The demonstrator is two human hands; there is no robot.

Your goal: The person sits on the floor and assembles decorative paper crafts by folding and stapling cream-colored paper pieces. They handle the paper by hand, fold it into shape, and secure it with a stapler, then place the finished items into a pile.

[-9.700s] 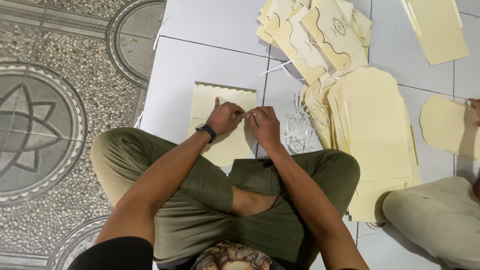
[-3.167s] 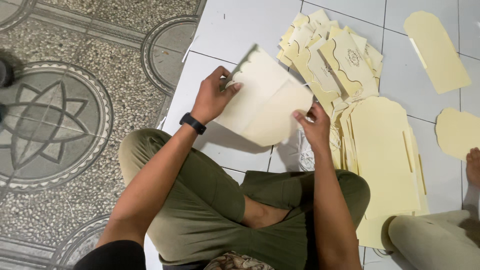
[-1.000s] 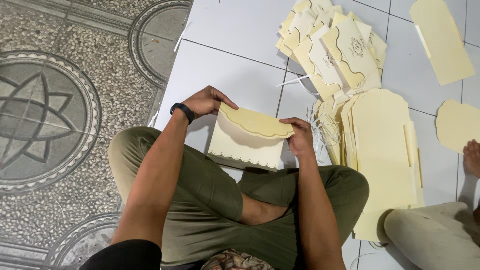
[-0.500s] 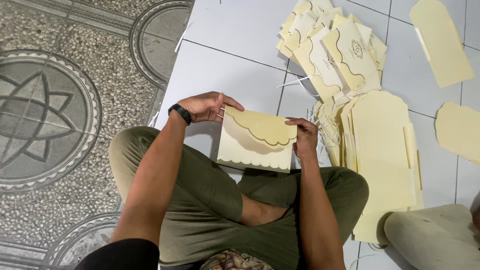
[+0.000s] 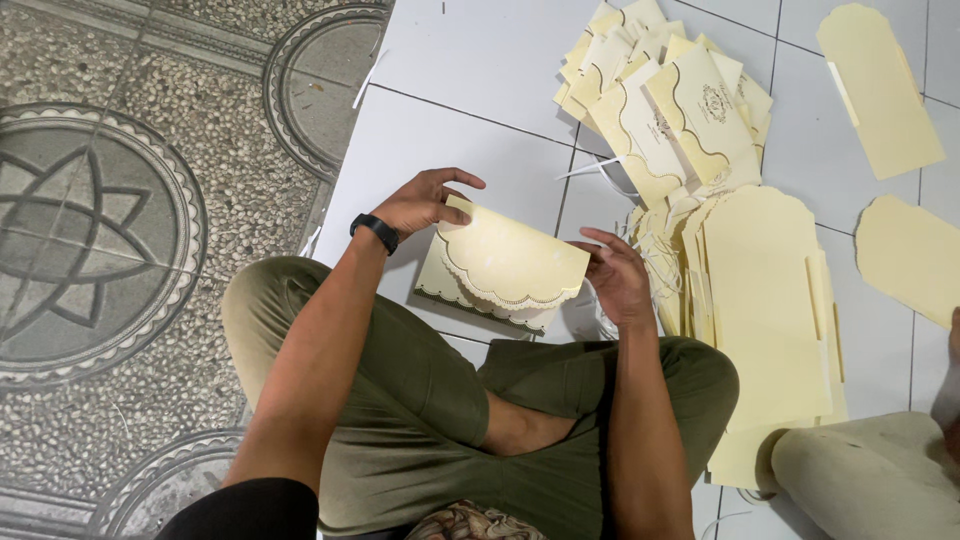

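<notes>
I sit cross-legged on the floor and hold a folded cream envelope [image 5: 505,265] with scalloped flaps in front of my knees. My left hand [image 5: 425,200], with a black band on its wrist, grips the envelope's upper left corner. My right hand [image 5: 615,280] holds its right edge, fingers curled onto the flap. The envelope sits tilted just above the white floor tiles [image 5: 470,120].
A stack of flat unfolded cream cut-outs [image 5: 765,300] lies to my right. A heap of finished envelopes [image 5: 665,110] lies further away. Loose cut-outs [image 5: 880,90] lie at the far right. Another person's knee [image 5: 865,480] is at bottom right. Patterned stone floor [image 5: 100,220] lies to the left.
The big flat sheet that I held up earlier is now folded into an envelope with the flap down. In the last second it has tilted and my left hand has shifted to its corner.
</notes>
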